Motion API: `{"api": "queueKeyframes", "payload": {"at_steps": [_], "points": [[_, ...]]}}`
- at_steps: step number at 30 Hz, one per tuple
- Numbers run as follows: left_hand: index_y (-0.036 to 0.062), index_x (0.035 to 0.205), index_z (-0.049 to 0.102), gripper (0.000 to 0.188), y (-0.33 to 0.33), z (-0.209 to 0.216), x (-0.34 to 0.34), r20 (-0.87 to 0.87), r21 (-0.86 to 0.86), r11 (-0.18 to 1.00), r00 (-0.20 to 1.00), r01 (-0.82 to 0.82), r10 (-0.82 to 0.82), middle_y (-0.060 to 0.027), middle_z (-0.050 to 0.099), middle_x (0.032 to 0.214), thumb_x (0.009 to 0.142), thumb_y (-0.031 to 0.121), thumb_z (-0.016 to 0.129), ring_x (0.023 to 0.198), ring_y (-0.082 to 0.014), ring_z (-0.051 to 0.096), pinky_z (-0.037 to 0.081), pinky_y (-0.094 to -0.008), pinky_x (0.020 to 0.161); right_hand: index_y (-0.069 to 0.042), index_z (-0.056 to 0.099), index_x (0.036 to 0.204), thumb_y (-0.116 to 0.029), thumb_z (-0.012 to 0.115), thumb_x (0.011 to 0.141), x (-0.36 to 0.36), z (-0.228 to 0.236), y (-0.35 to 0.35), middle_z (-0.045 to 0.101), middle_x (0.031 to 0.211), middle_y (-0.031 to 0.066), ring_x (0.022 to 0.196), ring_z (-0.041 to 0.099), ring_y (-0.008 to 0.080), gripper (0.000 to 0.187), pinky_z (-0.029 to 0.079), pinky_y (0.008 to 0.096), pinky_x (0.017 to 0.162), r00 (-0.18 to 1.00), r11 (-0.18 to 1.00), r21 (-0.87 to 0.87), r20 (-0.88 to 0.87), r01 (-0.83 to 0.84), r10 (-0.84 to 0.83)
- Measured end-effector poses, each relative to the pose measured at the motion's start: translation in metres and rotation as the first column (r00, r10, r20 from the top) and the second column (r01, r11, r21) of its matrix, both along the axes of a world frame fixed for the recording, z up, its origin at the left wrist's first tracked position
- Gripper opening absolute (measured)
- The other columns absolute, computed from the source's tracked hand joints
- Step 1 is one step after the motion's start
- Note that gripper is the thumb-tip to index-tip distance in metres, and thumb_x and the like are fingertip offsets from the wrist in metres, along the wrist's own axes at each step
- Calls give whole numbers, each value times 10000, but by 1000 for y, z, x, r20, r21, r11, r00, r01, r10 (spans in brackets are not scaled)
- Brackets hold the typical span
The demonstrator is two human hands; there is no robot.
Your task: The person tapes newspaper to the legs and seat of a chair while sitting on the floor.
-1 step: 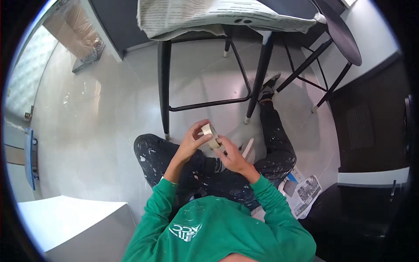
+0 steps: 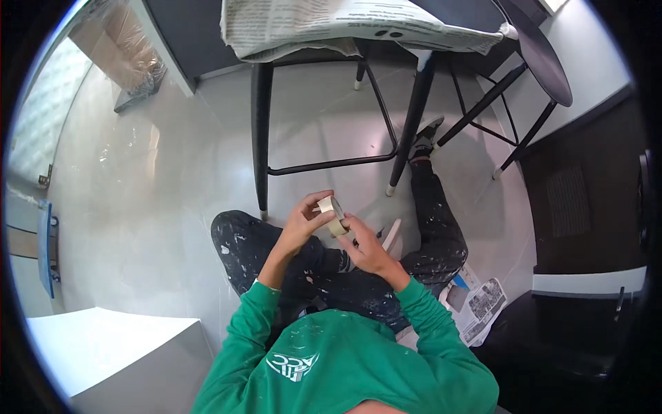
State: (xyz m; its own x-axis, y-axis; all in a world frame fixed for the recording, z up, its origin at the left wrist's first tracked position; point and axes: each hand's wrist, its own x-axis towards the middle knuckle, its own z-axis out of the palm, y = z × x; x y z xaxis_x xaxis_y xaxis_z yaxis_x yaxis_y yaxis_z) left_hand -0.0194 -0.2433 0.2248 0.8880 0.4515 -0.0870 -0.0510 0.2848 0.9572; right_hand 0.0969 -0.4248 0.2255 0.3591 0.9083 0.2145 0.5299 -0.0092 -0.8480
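A roll of masking tape (image 2: 336, 226), pale cream in colour, is between my two hands above my crossed leg. My left hand (image 2: 304, 222) closes on its left side, with the thumb on the near face and the fingers over the top. From the right, my right hand (image 2: 365, 247) pinches the roll's lower right edge with thumb and fingers. In front of me stands a black-legged chair (image 2: 260, 131), its seat wrapped in newspaper (image 2: 310, 26). The roll's inner side is partly hidden by my fingers.
A second dark chair (image 2: 545, 55) stands at the far right. Printed paper sheets (image 2: 483, 310) lie beside my right leg, near a glossy black surface (image 2: 552, 338). A white box-like block (image 2: 117, 345) is at near left, a blue-edged trolley (image 2: 47, 248) at far left. Plastic-wrapped cardboard (image 2: 124, 52) leans behind.
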Motion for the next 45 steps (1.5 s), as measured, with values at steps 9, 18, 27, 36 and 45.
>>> {"api": "queueKeyframes", "payload": {"at_steps": [9,18,27,36,45], "points": [[-22,998,697,61,-17,-1,-9,128,425,831,933,-359,338,-106,731,1104,991,32,671,1029,-192,677,513,-344,953,-12,567,1310,-75,600,953,-11,19,14,684,981,184,1007,671,384,364,503,453,930,977,989,-72,-159,129,-140],[8,1125,505,274,-54,-41,15,58,272,850,889,-451,454,-136,732,996,958,28,720,869,-154,705,558,-283,784,-61,680,1098,-129,634,958,0,-32,25,696,879,164,749,672,383,162,502,449,648,960,946,-188,-43,263,-275],[19,1151,502,186,-6,-102,12,-186,172,722,698,-670,692,-167,759,1029,1033,99,621,715,-151,676,509,-259,510,-110,703,1231,-175,665,953,-19,-77,32,684,896,144,821,668,367,287,536,485,704,859,966,-3,458,258,-228],[-2,1146,501,99,-17,-30,-9,158,246,674,715,-697,681,-190,750,1063,1089,76,478,924,-202,734,601,-308,734,-27,609,1388,-191,751,925,13,-104,41,682,1093,167,981,674,293,512,570,401,849,937,955,-128,268,266,-225],[85,1201,367,86,-26,91,15,558,102,756,666,-646,494,-250,684,1255,1121,100,398,651,-26,616,412,-153,453,22,728,1041,11,766,894,6,104,82,685,1090,92,983,650,144,152,524,287,891,970,961,236,-226,140,-86]]}}
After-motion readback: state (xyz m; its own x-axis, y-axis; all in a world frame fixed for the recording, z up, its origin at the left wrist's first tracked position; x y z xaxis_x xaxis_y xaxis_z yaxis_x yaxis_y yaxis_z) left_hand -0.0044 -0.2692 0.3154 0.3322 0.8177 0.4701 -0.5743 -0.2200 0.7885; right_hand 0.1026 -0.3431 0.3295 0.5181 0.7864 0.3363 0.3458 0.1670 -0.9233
